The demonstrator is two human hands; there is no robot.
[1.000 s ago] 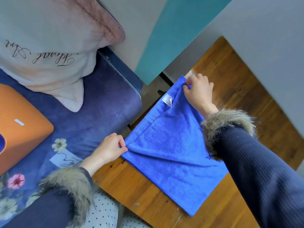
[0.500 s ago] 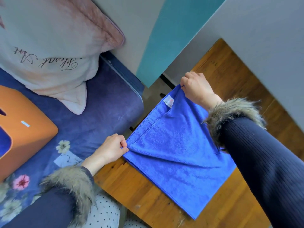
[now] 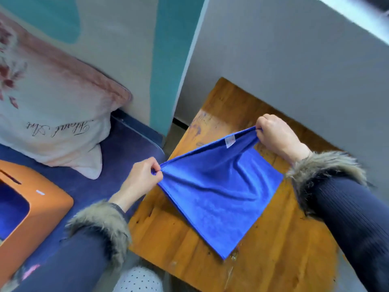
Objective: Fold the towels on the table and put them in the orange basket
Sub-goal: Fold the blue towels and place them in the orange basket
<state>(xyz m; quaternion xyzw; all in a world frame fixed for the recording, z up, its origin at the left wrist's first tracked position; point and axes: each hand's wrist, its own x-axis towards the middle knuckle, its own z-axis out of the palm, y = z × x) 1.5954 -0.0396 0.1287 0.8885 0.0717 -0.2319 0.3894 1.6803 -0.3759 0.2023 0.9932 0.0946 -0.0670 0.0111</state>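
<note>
Mid-fold: the left hand [image 3: 143, 178] and right hand [image 3: 275, 135] each pinch a corner of the blue towel [image 3: 219, 192], its lower part lying on the wooden table [image 3: 179, 232]; the orange basket [image 3: 42, 209] waits at 9 o'clock, folding and placing apparently still ahead

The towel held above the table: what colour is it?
Solid blue towel, seen best in the head view.
</note>
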